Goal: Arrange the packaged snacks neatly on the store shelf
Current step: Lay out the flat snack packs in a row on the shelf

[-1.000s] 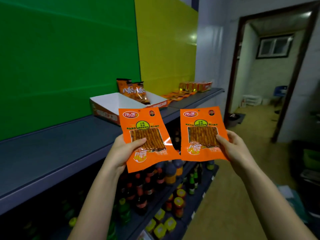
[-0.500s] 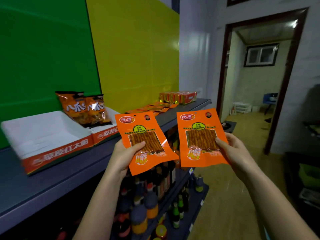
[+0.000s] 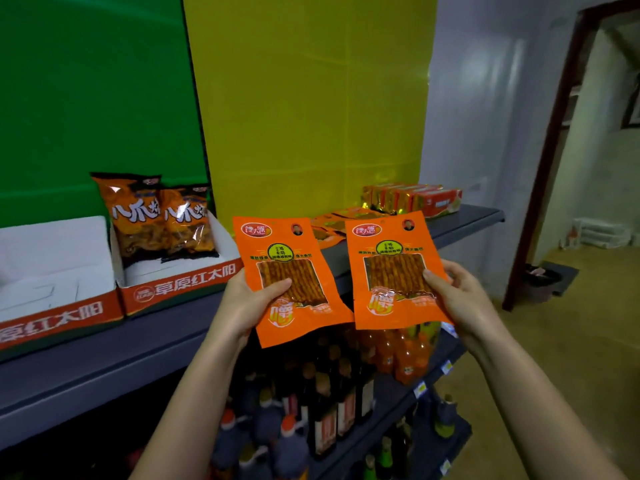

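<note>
I hold two flat orange snack packets upright in front of the grey shelf. My left hand grips the left packet by its lower left edge, thumb across its clear window. The right packet is pinched at its right edge by my right hand. The two packets nearly touch at their lower corners. More orange packets lie flat on the shelf behind them.
Two white display boxes with red fronts stand on the shelf at left, the nearer one holding two dark orange bags. Red and gold boxes sit at the shelf's far end. Bottles fill the lower shelves. A doorway opens at right.
The view has moved along the shelf, so the display boxes and far packets look closer. Both packets stay in my hands, and they have come nearer to each other.
</note>
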